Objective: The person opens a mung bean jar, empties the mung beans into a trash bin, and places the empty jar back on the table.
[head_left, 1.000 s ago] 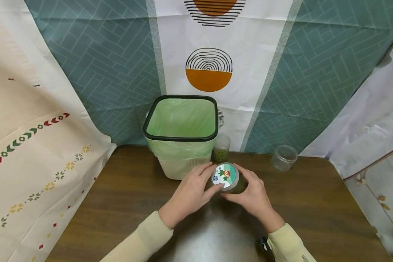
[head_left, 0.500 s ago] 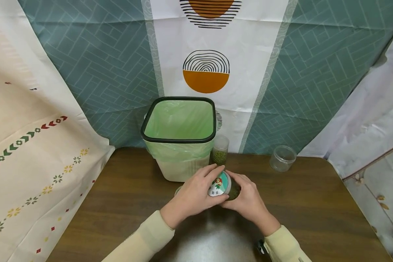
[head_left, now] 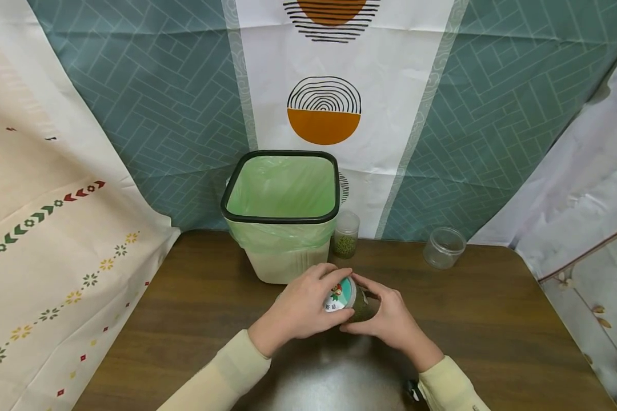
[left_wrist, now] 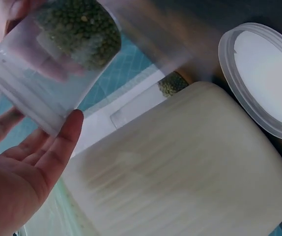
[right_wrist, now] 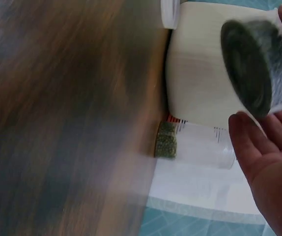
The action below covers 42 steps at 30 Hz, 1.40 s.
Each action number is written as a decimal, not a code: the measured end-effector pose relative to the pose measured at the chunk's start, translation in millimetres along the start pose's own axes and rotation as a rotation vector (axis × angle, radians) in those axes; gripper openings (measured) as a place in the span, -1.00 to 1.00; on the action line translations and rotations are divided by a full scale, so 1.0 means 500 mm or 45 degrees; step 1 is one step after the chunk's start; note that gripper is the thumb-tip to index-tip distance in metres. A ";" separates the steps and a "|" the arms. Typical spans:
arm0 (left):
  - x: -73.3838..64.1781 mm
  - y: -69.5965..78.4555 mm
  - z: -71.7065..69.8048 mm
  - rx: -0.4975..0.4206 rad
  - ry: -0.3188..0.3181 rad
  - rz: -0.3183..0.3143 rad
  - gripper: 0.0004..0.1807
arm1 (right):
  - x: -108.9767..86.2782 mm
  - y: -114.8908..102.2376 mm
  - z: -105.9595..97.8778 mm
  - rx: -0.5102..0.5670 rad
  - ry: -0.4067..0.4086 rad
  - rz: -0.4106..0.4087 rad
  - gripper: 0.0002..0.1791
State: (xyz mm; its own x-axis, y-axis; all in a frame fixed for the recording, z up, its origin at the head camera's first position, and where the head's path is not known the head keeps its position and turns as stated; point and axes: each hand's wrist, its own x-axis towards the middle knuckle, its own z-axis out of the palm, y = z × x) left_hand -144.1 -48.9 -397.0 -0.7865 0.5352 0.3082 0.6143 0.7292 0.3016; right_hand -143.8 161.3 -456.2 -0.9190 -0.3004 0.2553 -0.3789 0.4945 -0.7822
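Note:
A clear plastic jar (left_wrist: pixel 82 34) partly filled with green beans is held off the table between both hands, tilted. Its printed lid (head_left: pixel 339 295), teal and white with a small picture, faces up and to the left in the head view. My left hand (head_left: pixel 303 302) grips the lid end, fingers over the far side and thumb at the near side. My right hand (head_left: pixel 393 317) holds the jar's body near the bean-filled base. A loose round lid (left_wrist: pixel 266 73), white inside with a clear rim, lies beside the bin, mostly hidden by my left hand in the head view.
A cream bin (head_left: pixel 290 260) with a black rim and green liner stands behind the hands. Against its right side is another clear jar (head_left: pixel 346 237) with green beans. An uncovered clear jar (head_left: pixel 444 249) stands at the back right. Patterned cloths hang around the brown table (head_left: pixel 195 319).
Both hands have brought the jar slightly left and nearer to me. It is now tilted further, so more of its side shows. The other jars and the bin stay put.

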 end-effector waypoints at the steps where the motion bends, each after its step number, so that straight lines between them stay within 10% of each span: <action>1: -0.001 -0.001 -0.002 0.007 0.007 -0.001 -0.27 | 0.000 0.002 -0.001 0.005 -0.010 -0.006 -0.01; 42: -0.019 -0.004 -0.010 -0.202 0.021 -0.007 -0.25 | -0.009 -0.002 0.002 -0.008 0.142 -0.101 -0.05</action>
State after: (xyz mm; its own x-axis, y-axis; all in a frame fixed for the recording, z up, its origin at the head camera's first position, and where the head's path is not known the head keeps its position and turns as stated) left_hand -137.5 -57.4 -396.0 -0.7897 0.5232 0.3203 0.6131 0.6549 0.4418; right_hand -139.2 161.3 -457.2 -0.8924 -0.2464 0.3781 -0.4513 0.4782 -0.7534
